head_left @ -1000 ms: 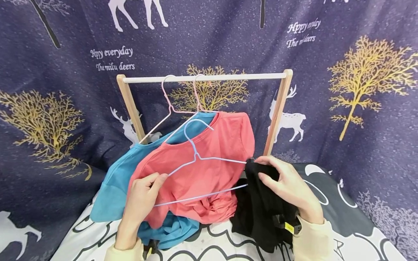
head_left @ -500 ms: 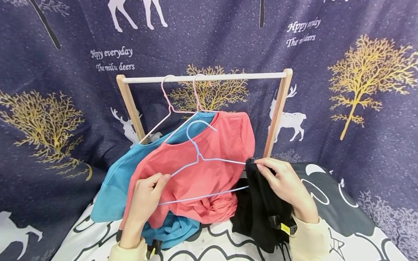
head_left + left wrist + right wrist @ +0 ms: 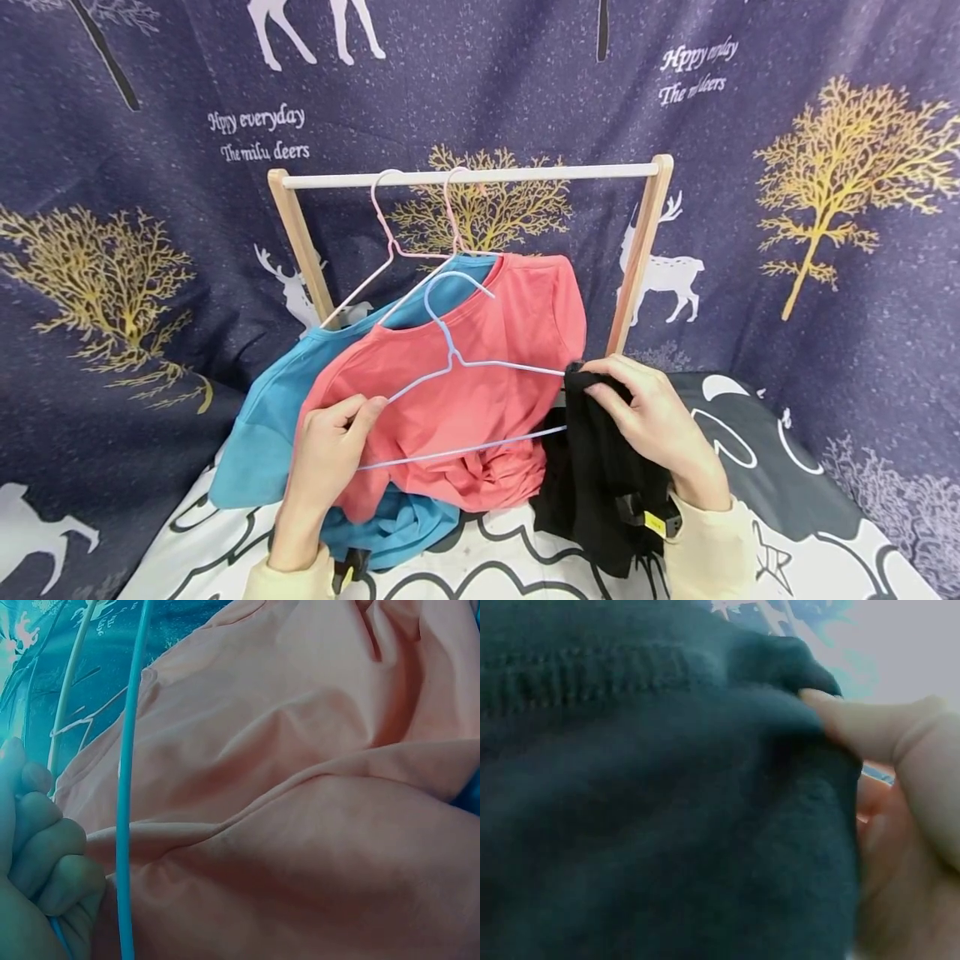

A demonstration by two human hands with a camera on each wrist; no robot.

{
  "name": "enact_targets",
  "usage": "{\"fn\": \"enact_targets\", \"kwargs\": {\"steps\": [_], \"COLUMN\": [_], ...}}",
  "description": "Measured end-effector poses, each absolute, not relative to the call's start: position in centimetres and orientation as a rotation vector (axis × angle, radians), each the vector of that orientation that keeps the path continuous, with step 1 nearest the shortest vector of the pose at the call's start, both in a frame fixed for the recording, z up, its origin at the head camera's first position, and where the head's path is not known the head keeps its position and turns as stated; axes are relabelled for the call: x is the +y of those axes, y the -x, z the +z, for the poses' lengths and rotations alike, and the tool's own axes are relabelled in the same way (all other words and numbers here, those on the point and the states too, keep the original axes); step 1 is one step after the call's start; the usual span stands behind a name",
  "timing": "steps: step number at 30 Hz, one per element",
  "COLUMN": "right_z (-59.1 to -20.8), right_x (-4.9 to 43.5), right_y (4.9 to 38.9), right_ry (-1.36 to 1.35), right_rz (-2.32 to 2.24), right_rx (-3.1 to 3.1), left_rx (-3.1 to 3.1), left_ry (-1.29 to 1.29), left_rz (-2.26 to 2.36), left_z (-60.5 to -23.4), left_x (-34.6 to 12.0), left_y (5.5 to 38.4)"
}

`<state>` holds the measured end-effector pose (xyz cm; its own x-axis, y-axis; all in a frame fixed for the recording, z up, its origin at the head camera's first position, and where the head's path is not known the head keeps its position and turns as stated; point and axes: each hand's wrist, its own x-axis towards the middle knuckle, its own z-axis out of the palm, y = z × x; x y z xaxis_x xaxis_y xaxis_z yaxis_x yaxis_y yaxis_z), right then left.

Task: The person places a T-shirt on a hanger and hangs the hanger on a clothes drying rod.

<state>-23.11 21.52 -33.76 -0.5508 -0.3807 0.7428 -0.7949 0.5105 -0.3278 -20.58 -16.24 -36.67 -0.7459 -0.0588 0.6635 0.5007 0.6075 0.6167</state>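
Note:
My left hand [image 3: 326,446] grips the left shoulder of a light-blue wire hanger [image 3: 452,359], whose hook points up. In the left wrist view the fingers [image 3: 64,881] are curled, and the hanger's bottom wire [image 3: 126,787] runs past them. At the hanger's right end, my right hand [image 3: 660,417] pinches the top edge of a black garment [image 3: 603,475]. The cloth covers that end of the hanger and drapes down to the bedding. A gathered, stitched band [image 3: 592,671] shows on it in the right wrist view, with the thumb [image 3: 870,727] pressed over the edge.
Behind stands a small rack with a white rail [image 3: 525,175] and wooden posts [image 3: 639,258]. A coral T-shirt [image 3: 480,400] and a blue T-shirt [image 3: 255,442] hang there on pink hangers [image 3: 388,242], hems bunched on the patterned bedding [image 3: 487,575]. A dark printed curtain [image 3: 750,208] forms the backdrop.
My right thumb has moved up toward the fingertips at the black garment's edge. The blue hanger drifted slightly right, then back. The hanging shirts have stayed in place.

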Motion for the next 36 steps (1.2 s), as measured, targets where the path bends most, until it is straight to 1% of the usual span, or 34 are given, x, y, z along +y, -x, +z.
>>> {"fn": "enact_targets", "kwargs": {"steps": [10,19,25,32,36], "right_z": [-33.8,-34.0,-34.2,-34.4,-34.5], "right_x": [21.5,19.4,17.9,17.5,17.3], "right_y": [22.8,22.7,22.6,22.3,22.4], "right_ry": [-0.846,-0.865,-0.837,-0.791,-0.785], "right_rz": [0.848,0.651,0.684,0.741,0.74], "right_rx": [-2.206,-2.182,-2.159,-2.145,-2.131], "left_rx": [-2.185,-2.226,-2.242,-2.262,-2.309], "left_ry": [0.412,0.486,0.495,0.507,0.49], "left_rz": [-1.144,-1.169,-1.168,-1.042,-0.997], "left_z": [-36.8,-37.1,-36.9,-36.2,-35.8], "left_x": [-15.8,-14.2,-13.5,-12.1,-11.4], "left_y": [20.5,20.5,20.3,19.4,19.5]}}
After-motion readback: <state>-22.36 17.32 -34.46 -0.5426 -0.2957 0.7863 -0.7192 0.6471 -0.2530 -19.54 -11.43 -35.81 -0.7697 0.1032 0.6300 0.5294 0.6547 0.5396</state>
